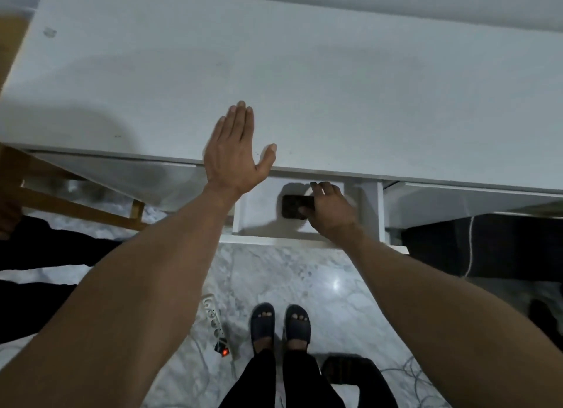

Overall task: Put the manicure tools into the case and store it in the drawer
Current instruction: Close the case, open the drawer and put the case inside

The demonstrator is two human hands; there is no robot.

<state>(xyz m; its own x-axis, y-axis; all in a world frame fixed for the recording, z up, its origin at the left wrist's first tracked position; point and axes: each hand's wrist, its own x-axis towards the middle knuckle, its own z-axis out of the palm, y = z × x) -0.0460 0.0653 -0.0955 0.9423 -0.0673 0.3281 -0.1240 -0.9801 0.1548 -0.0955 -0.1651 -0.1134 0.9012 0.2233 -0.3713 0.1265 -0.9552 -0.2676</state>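
A small black manicure case point(294, 206) lies closed on the floor of the white drawer point(259, 212), which is pulled out under the desk's front edge. My right hand point(330, 209) reaches down into the drawer and grips the case's right end, thumb on its near side and fingers over its top. My left hand point(236, 151) rests flat on the white desktop point(304, 81) just left of the drawer, fingers together and thumb spread, holding nothing. No loose manicure tools are in sight.
A wooden chair point(76, 206) stands at the left under the desk. A dark box or bag point(487, 243) sits at the right. A power strip point(217, 331) with a red light lies on the marble floor by my slippered feet point(280, 322).
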